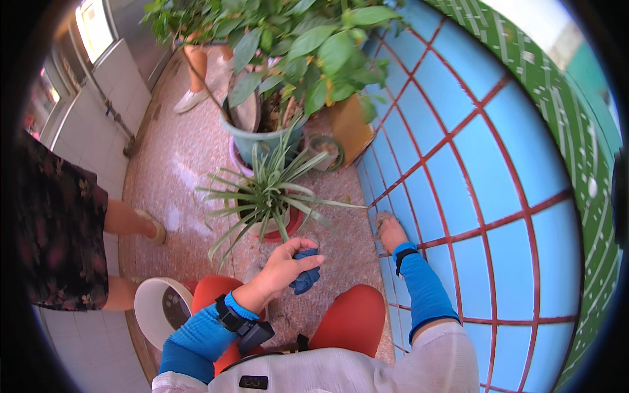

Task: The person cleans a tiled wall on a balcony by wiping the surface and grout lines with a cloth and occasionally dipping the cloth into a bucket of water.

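Note:
My left hand (280,263) grips a crumpled dark blue cloth (306,280) above the floor, between my knees and a spider plant (270,191). Down at the foot of the blue tiled wall (457,186), my right hand (393,237) presses a greyish wad (382,220) against the tiles. Whether that wad is a rag or a scrubber cannot be made out. Both forearms wear blue sleeves. By my left knee, a white bucket (142,307) holds murky water with some bubbles.
Behind the spider plant, a large green pot (263,145) holds a leafy shrub (314,54). A small pot (324,150) and a brown board (351,127) stand near the wall. One person in a dark floral garment (64,226) is at left; another person's leg (195,69) shows farther back.

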A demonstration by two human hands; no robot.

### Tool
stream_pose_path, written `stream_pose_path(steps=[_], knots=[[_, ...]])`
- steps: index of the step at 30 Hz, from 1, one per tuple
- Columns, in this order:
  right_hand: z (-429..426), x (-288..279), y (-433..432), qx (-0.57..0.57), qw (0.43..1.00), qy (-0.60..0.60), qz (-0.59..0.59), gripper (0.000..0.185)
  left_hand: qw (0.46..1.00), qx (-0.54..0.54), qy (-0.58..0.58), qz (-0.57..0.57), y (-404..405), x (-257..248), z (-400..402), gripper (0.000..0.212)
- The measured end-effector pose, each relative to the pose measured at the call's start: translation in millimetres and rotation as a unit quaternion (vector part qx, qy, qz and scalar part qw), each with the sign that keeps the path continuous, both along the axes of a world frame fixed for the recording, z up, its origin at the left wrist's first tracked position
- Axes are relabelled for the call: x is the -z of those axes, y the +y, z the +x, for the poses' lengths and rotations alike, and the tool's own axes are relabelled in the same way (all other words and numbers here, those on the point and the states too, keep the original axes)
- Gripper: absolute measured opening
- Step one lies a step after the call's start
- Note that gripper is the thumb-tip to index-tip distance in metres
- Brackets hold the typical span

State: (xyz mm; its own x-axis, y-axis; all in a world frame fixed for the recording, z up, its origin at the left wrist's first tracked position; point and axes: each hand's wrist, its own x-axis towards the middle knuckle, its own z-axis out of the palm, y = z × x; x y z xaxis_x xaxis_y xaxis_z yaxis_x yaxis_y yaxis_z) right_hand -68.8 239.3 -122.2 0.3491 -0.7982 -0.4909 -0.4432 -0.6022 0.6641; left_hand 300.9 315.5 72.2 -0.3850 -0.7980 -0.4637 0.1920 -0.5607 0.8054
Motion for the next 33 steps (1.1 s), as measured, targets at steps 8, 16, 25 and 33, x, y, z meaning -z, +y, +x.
stream_pose_path(steps=[8,16,25,33], knots=[[11,-184,-40,0.056,0.933,-0.198,-0.295,0.037,0.998,0.049,-0.029,-0.026,10,27,-44,0.028],[20,-401,21,0.023,0.73,-0.358,-0.581,0.042,0.996,-0.032,-0.052,-0.072,7,53,-38,0.027],[-8,-251,161,0.075,0.929,-0.067,-0.355,0.037,0.986,-0.07,-0.109,-0.102,-3,55,-28,0.03],[-34,-133,376,0.065,0.994,-0.072,-0.055,0.026,0.996,-0.02,-0.037,-0.079,-2,43,-31,0.028]])
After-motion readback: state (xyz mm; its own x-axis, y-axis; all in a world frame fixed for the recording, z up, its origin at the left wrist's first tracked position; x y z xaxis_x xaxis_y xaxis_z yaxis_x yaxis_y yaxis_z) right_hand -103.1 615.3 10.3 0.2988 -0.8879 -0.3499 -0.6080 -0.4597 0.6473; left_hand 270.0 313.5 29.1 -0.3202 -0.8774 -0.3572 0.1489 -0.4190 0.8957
